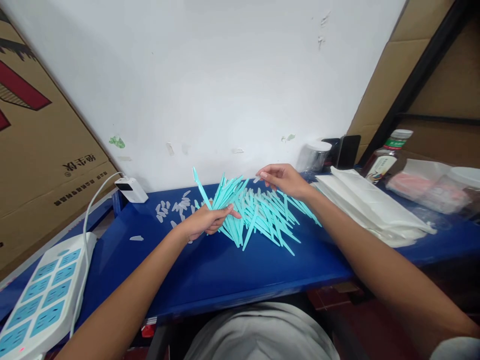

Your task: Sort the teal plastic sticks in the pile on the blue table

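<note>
My left hand (210,220) is closed around a bundle of turquoise eyebrow razors (227,194), fanned out with their ends pointing up and away. One razor (201,187) in that hand leans apart from the others, to the left. Above the table my right hand (285,179) pinches a small translucent blade cap (256,179) between thumb and fingertips. Under and beside the hands lies a heap of similar turquoise razors (275,225), many with a clear cap at the far end. Loose translucent caps (182,204) are scattered left of the bundle.
A white power strip (62,290) and a small white device (132,190) with a cable stand left on the blue table (240,280). At right lie white packaging sheets (369,205), a bottle (388,157) and a lidded jar (317,156). A white wall closes the back.
</note>
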Demonstrator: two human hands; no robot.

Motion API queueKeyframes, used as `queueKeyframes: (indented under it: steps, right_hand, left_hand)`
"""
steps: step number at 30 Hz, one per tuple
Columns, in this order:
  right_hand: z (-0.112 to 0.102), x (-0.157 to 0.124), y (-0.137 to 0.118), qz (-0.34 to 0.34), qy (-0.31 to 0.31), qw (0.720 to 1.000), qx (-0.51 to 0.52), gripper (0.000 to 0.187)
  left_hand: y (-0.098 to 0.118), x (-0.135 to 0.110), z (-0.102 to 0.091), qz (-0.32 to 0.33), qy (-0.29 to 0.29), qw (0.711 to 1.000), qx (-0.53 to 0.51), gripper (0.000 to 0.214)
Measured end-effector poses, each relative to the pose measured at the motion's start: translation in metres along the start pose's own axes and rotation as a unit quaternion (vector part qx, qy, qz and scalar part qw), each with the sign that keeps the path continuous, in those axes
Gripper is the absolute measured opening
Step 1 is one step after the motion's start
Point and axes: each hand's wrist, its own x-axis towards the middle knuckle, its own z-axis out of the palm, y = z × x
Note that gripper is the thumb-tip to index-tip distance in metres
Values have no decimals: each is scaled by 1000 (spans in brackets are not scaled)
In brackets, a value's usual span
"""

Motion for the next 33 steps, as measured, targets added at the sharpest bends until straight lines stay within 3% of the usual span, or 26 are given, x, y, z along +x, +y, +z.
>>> queueKeyframes:
  steps: [9,17,24,28,33]
  right_hand:
    - [7,-8,-14,-35,16,998,-44,48]
    - [17,-8,-10,-47,33,997,-46,46]
    - [33,-14,-14,-7,19,1000,-5,45]
    - [26,-11,-7,23,-10,1000,8,46]
    - [3,-2,13,62,-20,998,14,47]
  left_hand:
    - [0,1,3,1,-13,1000,20,56]
    - [-1,2,5,-8,-20,1000,16,56]
    - [-2,-1,10,-7,-15,1000,-4,59]
    - [-1,0,10,17,-1,1000,6,63]
    - [-2,2,4,37,21,999,8,67]
